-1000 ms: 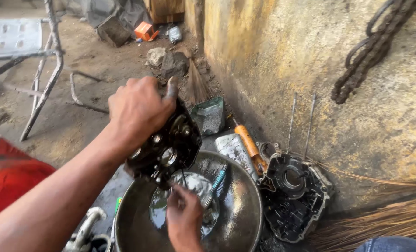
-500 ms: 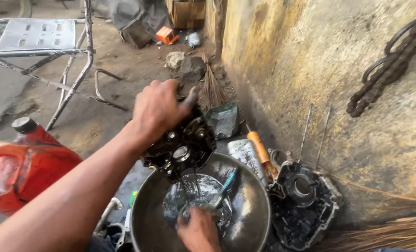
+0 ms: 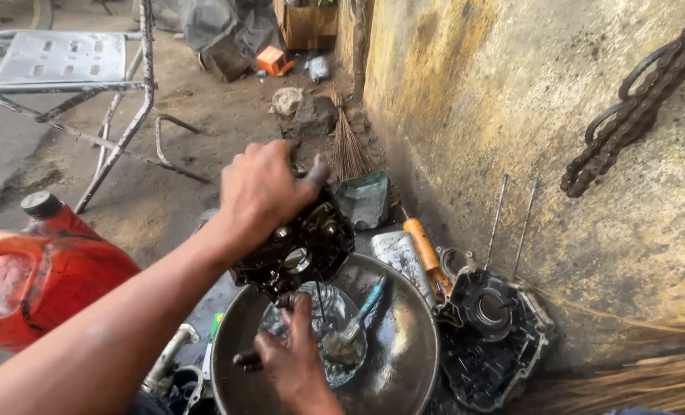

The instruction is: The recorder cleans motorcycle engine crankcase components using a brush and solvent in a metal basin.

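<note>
My left hand [image 3: 263, 188] grips the top of a black oily engine case half [image 3: 300, 246] and holds it tilted over a round metal basin [image 3: 404, 346]. Liquid drips off the case into the puddle in the basin. My right hand [image 3: 292, 361] is low over the basin just under the case, wet and dirty, with its fingers spread and nothing in them that I can see. A toothbrush [image 3: 361, 307] with a teal handle lies in the basin's liquid next to that hand.
A second black engine case half [image 3: 488, 330] with two long studs leans at the yellow wall [image 3: 511, 100]. An orange-handled tool [image 3: 428, 257], a red jerrycan [image 3: 43, 269], a metal chair frame [image 3: 89, 69], a hanging chain [image 3: 626, 107] and brooms [image 3: 348, 150] surround the basin.
My right hand has come up out of the liquid toward the case's underside and opened its fingers. The case has stayed over the basin in my left hand.
</note>
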